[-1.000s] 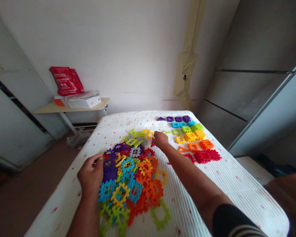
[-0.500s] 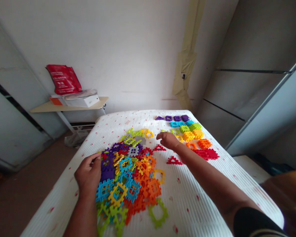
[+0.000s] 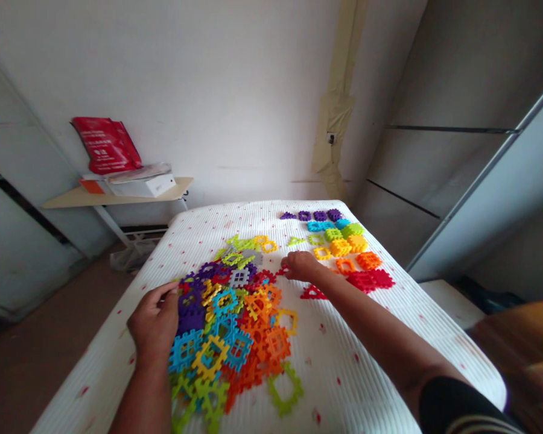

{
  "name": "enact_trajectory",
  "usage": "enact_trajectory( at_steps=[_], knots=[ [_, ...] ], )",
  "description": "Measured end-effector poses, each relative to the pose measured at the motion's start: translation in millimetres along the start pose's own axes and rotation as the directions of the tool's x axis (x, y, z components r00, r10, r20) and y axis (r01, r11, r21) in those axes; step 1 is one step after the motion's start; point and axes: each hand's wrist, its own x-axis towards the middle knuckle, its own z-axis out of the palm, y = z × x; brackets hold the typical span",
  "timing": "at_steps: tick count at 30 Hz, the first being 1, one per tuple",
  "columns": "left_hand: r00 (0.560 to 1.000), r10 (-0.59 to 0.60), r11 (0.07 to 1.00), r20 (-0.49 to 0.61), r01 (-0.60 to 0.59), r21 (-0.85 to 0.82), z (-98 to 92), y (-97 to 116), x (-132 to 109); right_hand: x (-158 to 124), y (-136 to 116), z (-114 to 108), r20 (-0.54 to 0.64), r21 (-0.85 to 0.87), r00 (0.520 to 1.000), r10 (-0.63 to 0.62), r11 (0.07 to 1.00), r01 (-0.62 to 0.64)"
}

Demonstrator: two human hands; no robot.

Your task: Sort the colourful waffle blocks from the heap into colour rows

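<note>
The right hand (image 3: 300,266) is bent down over a red triangle (image 3: 280,272) on the white cloth (image 3: 344,361), just right of the jumbled pile (image 3: 228,322); I can't tell whether its grip has closed on the piece. The left hand (image 3: 156,322) curls at the pile's left edge, its grip hidden from me. Coloured rows (image 3: 340,247) lie far right.
</note>
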Motion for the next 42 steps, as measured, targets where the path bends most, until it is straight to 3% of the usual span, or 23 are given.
enact_trajectory(
  at_steps=[3,8,13,22,31,42],
  knots=[
    [1.0,-0.011,1.0,-0.003,0.011,-0.011,0.4,-0.2,-0.9,-15.6,6.5,-8.0,-0.024,-0.008,1.0,-0.01,1.0,0.01],
    [1.0,-0.008,1.0,-0.003,0.008,-0.006,1.4,3.4,-1.6,-65.8,13.4,-21.8,-0.076,0.028,0.997,-0.022,0.999,0.024],
    [1.0,0.004,1.0,0.017,-0.004,-0.004,-1.1,9.5,-2.7,-100.0,9.0,-11.1,-0.072,0.036,0.997,0.026,0.999,-0.024],
    [1.0,0.001,0.998,0.023,-0.002,0.057,1.1,1.4,0.0,-96.6,-0.3,0.0,-0.01,0.027,0.992,0.126,0.992,-0.126],
    [0.998,-0.046,0.999,0.036,0.045,0.009,-0.9,8.3,-1.9,-94.2,0.4,8.5,-0.019,0.004,0.993,0.12,0.993,-0.12],
    [1.0,-0.015,1.0,0.021,0.015,0.023,-2.2,10.7,-3.3,-89.3,0.7,6.6,0.009,-0.048,0.997,0.074,0.996,-0.073]
  ],
)
